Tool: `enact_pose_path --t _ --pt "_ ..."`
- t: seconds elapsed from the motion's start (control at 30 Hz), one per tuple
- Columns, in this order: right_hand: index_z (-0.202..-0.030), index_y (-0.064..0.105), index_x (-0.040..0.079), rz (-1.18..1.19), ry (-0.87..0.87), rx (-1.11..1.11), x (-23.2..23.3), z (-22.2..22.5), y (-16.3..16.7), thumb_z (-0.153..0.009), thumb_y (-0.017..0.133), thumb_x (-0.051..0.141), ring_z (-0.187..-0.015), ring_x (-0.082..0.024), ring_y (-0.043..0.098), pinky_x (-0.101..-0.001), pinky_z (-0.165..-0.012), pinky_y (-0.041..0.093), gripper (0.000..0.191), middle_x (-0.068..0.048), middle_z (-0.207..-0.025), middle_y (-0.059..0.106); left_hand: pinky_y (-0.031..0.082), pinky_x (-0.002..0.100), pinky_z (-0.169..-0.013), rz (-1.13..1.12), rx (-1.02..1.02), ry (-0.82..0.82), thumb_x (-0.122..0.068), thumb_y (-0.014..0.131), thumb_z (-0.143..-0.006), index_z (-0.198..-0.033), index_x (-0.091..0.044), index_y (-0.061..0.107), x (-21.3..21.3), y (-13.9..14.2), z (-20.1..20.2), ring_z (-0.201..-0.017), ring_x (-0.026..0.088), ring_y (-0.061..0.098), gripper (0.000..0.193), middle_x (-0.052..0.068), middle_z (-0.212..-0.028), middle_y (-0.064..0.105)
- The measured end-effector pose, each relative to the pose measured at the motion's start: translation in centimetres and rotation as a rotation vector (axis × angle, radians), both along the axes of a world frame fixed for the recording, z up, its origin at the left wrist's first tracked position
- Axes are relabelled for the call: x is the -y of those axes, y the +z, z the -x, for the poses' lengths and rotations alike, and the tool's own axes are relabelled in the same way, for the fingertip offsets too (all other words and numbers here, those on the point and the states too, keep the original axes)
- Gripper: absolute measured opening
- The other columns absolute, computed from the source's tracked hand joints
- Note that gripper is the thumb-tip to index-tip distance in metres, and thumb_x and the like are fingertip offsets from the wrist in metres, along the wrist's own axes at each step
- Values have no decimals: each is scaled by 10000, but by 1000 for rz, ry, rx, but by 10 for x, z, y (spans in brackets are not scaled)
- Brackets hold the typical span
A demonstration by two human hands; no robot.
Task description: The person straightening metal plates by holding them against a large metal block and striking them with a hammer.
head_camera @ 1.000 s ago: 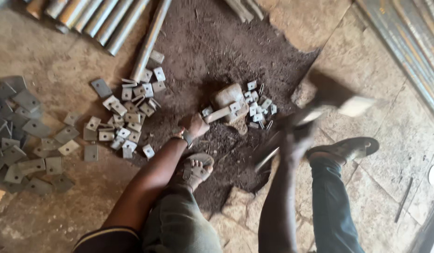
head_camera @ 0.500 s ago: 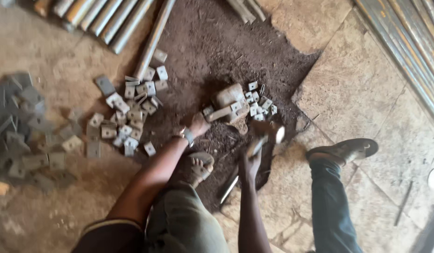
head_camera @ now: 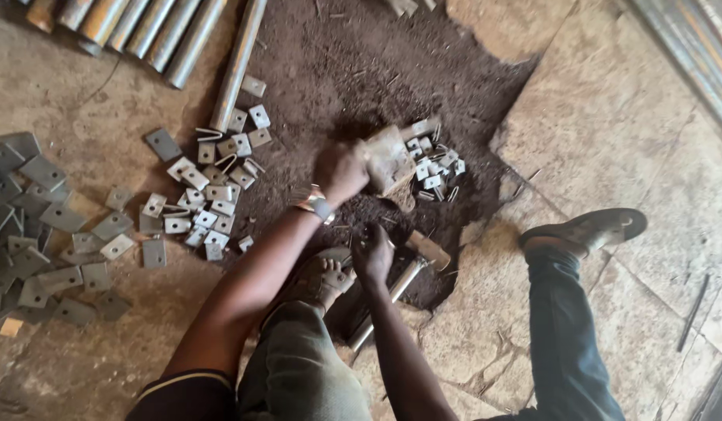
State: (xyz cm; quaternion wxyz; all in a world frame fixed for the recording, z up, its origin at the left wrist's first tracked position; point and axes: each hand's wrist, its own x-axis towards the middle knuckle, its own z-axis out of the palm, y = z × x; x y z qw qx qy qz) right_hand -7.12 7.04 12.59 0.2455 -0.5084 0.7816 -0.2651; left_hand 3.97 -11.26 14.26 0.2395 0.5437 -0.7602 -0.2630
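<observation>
My left hand (head_camera: 341, 171), with a watch on the wrist, is closed around the left side of a rusty metal block (head_camera: 388, 160) that sits on dark soil. My right hand (head_camera: 374, 253) grips a hammer by its metal handle (head_camera: 388, 296). The hammer head (head_camera: 429, 249) is low, just below and right of the block and close to the ground. A small heap of bent pale metal pieces (head_camera: 435, 168) lies right beside the block. My sandalled left foot (head_camera: 322, 277) rests under the right hand.
Many flat square metal plates (head_camera: 205, 191) are scattered left of the soil, with a darker heap of plates (head_camera: 26, 226) at the far left. Steel pipes (head_camera: 142, 31) lie at the top left. My other foot, in a sandal (head_camera: 587, 230), rests on stone slabs (head_camera: 610, 117) to the right.
The hammer came down from a raised position at the right to low beside the block. My left hand stayed at the block.
</observation>
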Motion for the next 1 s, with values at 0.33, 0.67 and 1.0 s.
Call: enact_pose_path --t 0.33,0.67,1.0 --pt "-1398 568 282 -148 575 -708 145 -26 -15 -792 568 4 -1169 -413 622 -463 -781 591 667 -277 -1403 547 434 385 -483 97 139 262 -284 676 -972 -819 -102 681 -9 29 -106 -551 218 591 239 64 -656 656" --pt "-1221 667 68 36 527 -244 145 75 31 -907 629 123 -840 -319 696 -460 -742 599 321 -160 -1053 735 450 384 -445 -293 183 86 -306 633 -1000 -851 -79 691 -35 -22 -109 -479 197 550 277 64 -621 612" --pt "-1119 764 83 176 558 -231 171 104 5 -857 746 4 -1003 -290 690 -380 -837 607 275 -148 -1111 732 346 292 -372 -513 -8 -81 -248 552 -1011 -809 -45 611 -19 -67 -63 -413 98 397 292 -6 -555 502"
